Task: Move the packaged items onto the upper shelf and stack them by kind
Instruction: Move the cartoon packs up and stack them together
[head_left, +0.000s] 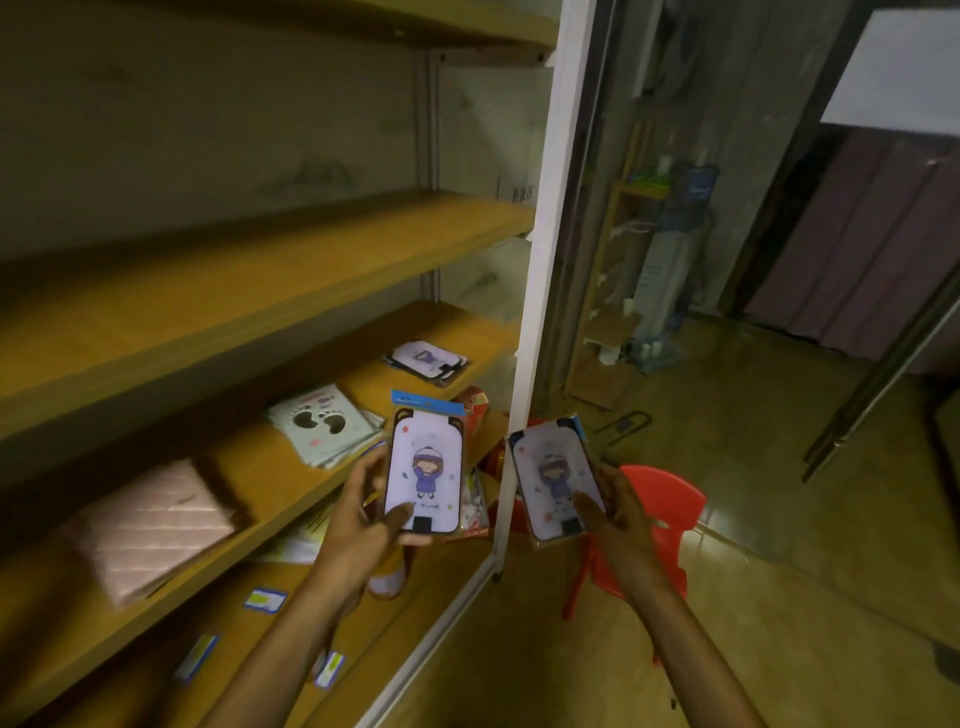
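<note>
My left hand (366, 512) grips a packaged phone case (423, 462) with a cartoon girl and a blue header card, held upright in front of the shelves. My right hand (618, 512) grips a second packaged phone case (556, 480) of the same cartoon design, to the right of the white post. On the middle wooden shelf (270, 478) lie a stack of similar cases (427, 361) at the far right, a stack of footprint-print packets (324, 428) and a pink quilted item (150, 525). The upper shelf (234, 280) above it is bare.
A white upright post (540, 260) bounds the shelving on the right. The bottom shelf holds small blue-and-yellow packets (265, 600) and red packaging (475, 410). A red plastic stool (660, 506) stands on the floor under my right hand. A water dispenser (670, 260) stands farther back.
</note>
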